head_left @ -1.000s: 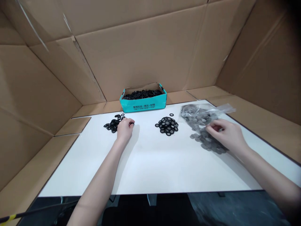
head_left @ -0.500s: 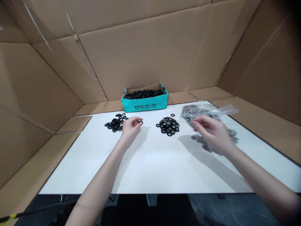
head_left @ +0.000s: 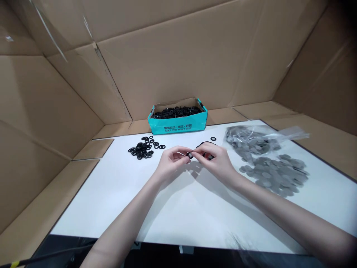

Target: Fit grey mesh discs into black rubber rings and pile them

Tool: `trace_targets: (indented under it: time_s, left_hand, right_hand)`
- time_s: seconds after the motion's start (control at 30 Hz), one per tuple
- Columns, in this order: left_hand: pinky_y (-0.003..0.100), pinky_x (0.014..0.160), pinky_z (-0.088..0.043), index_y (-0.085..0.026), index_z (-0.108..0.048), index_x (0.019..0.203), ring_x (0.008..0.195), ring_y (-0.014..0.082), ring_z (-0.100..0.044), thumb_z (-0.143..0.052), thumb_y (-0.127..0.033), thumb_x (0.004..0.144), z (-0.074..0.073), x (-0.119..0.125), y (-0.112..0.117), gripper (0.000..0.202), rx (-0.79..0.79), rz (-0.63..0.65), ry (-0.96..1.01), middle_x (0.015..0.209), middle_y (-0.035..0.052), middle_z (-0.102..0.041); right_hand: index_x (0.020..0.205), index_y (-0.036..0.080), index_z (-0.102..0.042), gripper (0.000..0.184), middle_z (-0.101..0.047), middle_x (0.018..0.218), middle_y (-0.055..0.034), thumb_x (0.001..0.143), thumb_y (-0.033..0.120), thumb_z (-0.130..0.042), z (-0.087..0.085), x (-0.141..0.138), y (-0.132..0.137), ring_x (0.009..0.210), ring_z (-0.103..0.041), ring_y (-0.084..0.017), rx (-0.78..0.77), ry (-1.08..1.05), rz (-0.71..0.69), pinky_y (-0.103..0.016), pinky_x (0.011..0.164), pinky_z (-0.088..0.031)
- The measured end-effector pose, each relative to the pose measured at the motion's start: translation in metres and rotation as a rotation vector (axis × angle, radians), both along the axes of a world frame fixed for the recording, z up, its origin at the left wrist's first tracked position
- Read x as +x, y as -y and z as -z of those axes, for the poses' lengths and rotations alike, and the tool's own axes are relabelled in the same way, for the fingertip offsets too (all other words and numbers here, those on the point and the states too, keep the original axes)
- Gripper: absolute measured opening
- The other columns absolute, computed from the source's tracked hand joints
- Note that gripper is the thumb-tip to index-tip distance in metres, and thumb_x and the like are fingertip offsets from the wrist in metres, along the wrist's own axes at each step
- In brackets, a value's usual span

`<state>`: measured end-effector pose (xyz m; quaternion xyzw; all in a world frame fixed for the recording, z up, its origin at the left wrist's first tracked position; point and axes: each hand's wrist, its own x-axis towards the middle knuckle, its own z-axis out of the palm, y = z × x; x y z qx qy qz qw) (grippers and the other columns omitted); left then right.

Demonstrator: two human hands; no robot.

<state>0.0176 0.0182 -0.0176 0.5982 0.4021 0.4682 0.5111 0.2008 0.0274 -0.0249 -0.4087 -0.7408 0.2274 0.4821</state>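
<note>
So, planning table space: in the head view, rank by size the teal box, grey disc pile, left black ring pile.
1. grey disc pile
2. teal box, farther back, unsure
3. left black ring pile

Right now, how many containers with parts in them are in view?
2: a teal cardboard box of black rings at the far edge of the white table, and a clear plastic bag of grey discs lying to its right. None seems hidden.

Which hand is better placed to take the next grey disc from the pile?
Right, probably. The grey discs lie on the side of the right hand, nearer to it than to the left hand. Both hands pinch one ring, so either must let go first.
</note>
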Motion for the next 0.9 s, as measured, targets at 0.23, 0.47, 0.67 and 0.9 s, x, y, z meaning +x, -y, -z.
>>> trace_targets:
  time_s: [0.23,0.47,0.67,0.9]
  left_hand:
    - [0.026,0.077,-0.055,-0.016,-0.072,0.094,0.082,0.0160,-0.069,-0.078,-0.027,0.073,0.002,0.009,0.006,0.025,0.033,-0.018,0.012,0.095,0.0073,-0.072]
    - [0.024,0.074,-0.051,-0.016,-0.073,0.099,0.082,0.0145,-0.065,-0.070,-0.030,0.082,-0.001,0.008,0.008,0.022,0.090,-0.013,-0.093,0.093,0.0064,-0.071]
    - [0.024,0.078,-0.052,-0.016,-0.070,0.101,0.081,0.0131,-0.064,-0.067,-0.021,0.082,0.000,0.010,0.010,0.020,0.152,0.014,-0.130,0.090,0.0051,-0.068]
    - [0.024,0.079,-0.052,-0.017,-0.065,0.105,0.082,0.0126,-0.064,-0.066,-0.020,0.084,-0.003,0.008,0.010,0.022,0.198,-0.013,-0.157,0.087,0.0034,-0.066]
  right_hand:
    - [0.076,0.023,-0.067,0.022,-0.066,0.075,-0.0043,0.090,0.038,-0.059,0.011,0.002,0.004,0.068,-0.060,-0.018,-0.111,-0.073,-0.074,-0.031,0.059,-0.046]
    - [0.068,0.021,-0.056,0.027,-0.053,0.067,-0.0004,0.094,0.030,-0.054,0.016,0.010,0.008,0.061,-0.049,-0.014,0.012,0.049,-0.128,-0.027,0.057,-0.039]
    - [0.072,0.020,-0.057,0.024,-0.055,0.069,-0.0013,0.094,0.026,-0.054,0.021,0.011,0.006,0.063,-0.052,-0.014,0.019,0.051,-0.173,-0.027,0.057,-0.040]
    - [0.088,0.020,-0.062,0.006,-0.063,0.089,-0.0067,0.092,0.023,-0.059,0.022,0.012,0.009,0.078,-0.060,-0.018,0.009,0.054,-0.165,-0.030,0.064,-0.047]
